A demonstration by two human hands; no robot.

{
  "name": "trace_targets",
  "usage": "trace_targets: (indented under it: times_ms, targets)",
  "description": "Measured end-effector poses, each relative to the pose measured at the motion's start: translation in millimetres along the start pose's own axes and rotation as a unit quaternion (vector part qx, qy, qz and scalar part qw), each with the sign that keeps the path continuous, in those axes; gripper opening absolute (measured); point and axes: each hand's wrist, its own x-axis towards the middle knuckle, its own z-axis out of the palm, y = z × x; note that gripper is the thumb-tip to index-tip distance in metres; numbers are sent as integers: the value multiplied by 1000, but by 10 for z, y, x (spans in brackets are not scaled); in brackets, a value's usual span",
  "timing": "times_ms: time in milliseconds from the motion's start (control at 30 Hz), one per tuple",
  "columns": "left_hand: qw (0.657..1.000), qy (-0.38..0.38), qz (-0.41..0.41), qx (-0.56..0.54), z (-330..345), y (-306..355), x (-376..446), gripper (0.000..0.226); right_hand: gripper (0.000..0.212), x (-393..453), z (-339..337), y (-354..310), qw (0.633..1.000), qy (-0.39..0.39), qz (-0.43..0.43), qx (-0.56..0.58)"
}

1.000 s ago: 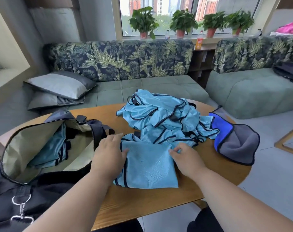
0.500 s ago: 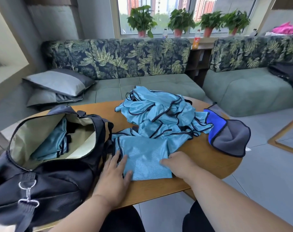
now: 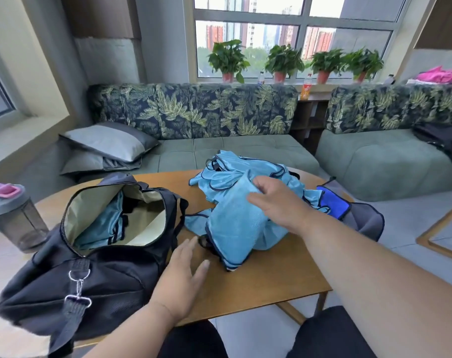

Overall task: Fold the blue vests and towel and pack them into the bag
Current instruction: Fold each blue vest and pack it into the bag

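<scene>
While the right hand (image 3: 276, 200) grips the folded blue vest (image 3: 235, 223) by its top above the wooden table (image 3: 266, 282), the left hand (image 3: 183, 277) lies flat with fingers spread, just beside the open black bag (image 3: 72, 280).

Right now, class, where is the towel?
In the head view, the blue and grey towel lies at the table's far right edge, just right of the pile of blue vests.

one bag (image 3: 95, 275), one towel (image 3: 349, 213), four potted plants (image 3: 228, 59), two pillows (image 3: 108, 142)
</scene>
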Motion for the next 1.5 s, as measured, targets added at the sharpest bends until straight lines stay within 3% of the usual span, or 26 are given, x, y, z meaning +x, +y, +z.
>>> trace_targets:
  times_ms: [67,167,267,333,400,533,733,833,1033,1300,1500]
  targets:
    - [999,24,-1,-39,-142,91,22,72,30,137,-138,-368,990,-29,-75,-113]
    - [994,75,-9,-83,-349,200,37,90,23,168,-144,-722,946,-58,-156,-278]
    - [993,96,1,-74,-457,144,-17,107,23,-116,190,-672,909,-112,-194,-353]
    - [996,75,29,-46,-470,47,-115,107,19,-440,526,-424,903,-135,-196,-358]
    - [997,29,68,17,-457,-83,-213,97,19,-772,815,-108,912,-148,-165,-346]
    - [989,-74,92,93,-412,-317,-372,49,27,-1239,1051,381,943,-170,-104,-267]
    - [990,-125,51,-29,-446,-241,-536,10,23,-1373,983,374,959,-166,-93,-209]
    - [985,-130,19,-110,-449,-198,-578,12,22,-1424,935,355,970,-167,-70,-166]
    - [974,-154,0,-169,-419,-69,-454,11,20,-1447,847,410,990,-137,5,-22]
    - [988,-118,-51,-84,-189,77,-43,22,25,-1047,758,741,994,-69,79,19]
    - [995,-70,-64,-42,17,70,73,27,24,-1017,863,994,995,-56,86,7]
